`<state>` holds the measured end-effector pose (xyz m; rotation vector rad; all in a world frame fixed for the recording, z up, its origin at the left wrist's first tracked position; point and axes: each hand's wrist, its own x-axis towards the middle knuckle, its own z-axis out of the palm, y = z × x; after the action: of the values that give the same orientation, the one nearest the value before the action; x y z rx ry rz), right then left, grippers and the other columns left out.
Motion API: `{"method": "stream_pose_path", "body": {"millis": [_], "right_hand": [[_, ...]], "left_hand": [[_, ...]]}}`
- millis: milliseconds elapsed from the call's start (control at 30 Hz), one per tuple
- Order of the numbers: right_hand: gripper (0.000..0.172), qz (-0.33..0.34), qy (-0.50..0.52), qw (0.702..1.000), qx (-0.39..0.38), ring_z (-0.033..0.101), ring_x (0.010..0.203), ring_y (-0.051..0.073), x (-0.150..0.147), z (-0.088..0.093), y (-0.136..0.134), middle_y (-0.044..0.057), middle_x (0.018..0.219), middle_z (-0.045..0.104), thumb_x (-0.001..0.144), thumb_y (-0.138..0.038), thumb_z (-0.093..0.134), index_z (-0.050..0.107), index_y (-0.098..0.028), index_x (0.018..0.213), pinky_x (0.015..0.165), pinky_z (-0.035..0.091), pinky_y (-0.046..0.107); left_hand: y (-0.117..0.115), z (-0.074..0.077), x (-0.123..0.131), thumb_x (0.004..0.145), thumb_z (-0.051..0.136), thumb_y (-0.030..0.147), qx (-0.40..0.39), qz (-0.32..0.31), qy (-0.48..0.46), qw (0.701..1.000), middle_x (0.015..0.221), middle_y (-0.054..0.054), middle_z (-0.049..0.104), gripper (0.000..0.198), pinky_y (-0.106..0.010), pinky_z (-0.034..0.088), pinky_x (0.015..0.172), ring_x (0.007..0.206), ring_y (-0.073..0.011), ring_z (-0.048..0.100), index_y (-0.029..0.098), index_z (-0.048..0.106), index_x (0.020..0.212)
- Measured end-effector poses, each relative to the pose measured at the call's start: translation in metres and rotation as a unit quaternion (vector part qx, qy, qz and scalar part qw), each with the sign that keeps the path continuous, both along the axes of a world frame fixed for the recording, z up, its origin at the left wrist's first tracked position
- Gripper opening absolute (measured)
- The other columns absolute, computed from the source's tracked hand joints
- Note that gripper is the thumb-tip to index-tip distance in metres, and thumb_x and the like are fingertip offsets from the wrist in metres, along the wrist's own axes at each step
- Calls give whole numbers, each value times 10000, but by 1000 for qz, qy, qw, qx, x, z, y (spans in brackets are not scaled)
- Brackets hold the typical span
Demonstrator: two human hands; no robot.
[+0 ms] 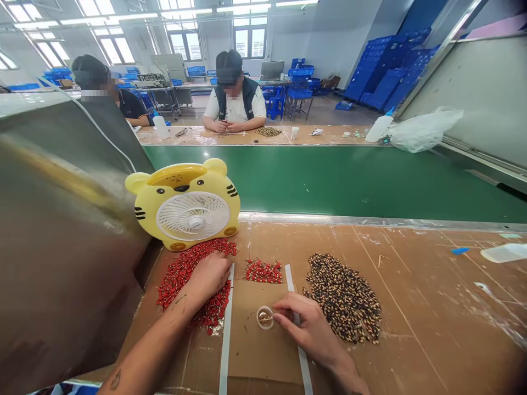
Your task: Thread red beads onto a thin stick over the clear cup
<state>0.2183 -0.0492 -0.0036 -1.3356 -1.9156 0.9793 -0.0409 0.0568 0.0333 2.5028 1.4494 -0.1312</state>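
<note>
Over red pieces (175, 277), left hand (212, 274) curls; right hand (307, 322) pinches stick (267, 319).

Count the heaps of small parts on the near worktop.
3: a large red heap, partly covered by the left hand; a smaller red heap between the white strips; and a black-and-tan heap beyond the right hand. Others could hide behind the yellow fan.

On our surface (432, 285), we have a parts heap (181, 269) under our left hand (211, 274), an electric fan (196, 219) beyond; left of our right hand (302, 321), a cup (264, 317); right, a second heap (346, 299).
</note>
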Motion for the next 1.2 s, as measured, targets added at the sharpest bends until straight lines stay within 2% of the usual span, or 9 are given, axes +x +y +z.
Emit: {"method": "stream_pose_path", "body": {"millis": [167,333,433,633,900,1200], "right_hand": [[197,5,-1,1000,8,599,717,175,1,1,-2,30,761,658,936,-343,599,707,-189,877,660,430,275],[185,6,3,1000,7,601,725,169,0,1,-1,28,780,670,938,-337,604,707,-192,891,672,433,268],[192,5,2,1000,9,596,709,168,-1,0,-3,30,776,674,939,-337,600,708,-190,877,663,430,267],[172,-2,-1,1000,11,606,709,173,-6,0,-8,34,778,681,925,-317,610,714,-191,870,667,433,267],[139,-30,1,999,16,616,714,173,-8,-1,-11,28,778,679,905,-290,623,716,-194,866,687,444,266],[183,-28,-9,1000,5,612,699,173,-8,3,-8,36,761,676,917,-324,610,720,-187,864,665,450,268]], "left_hand": [[8,-4,5,807,473,12,-17,-16,10,1000,859,-152,714,270,-351,468,775,871,-287,674,154,696,860],[9,1,-1,760,487,0,-29,-48,-12,998,872,-127,715,278,-318,463,750,863,-267,675,166,693,844],[7,-1,-6,741,488,-14,-32,-56,-33,997,908,-119,713,291,-310,458,782,894,-255,666,171,693,831],[5,-10,-7,793,469,24,-15,-36,-30,999,884,-135,706,259,-331,460,790,882,-266,661,163,688,801],[2,-5,-3,824,464,53,15,-23,-9,1000,891,-131,704,258,-339,471,783,904,-279,668,172,686,881],[0,-10,3,810,466,56,24,6,16,1000,917,-144,684,247,-360,479,771,900,-288,652,142,668,925]]}}
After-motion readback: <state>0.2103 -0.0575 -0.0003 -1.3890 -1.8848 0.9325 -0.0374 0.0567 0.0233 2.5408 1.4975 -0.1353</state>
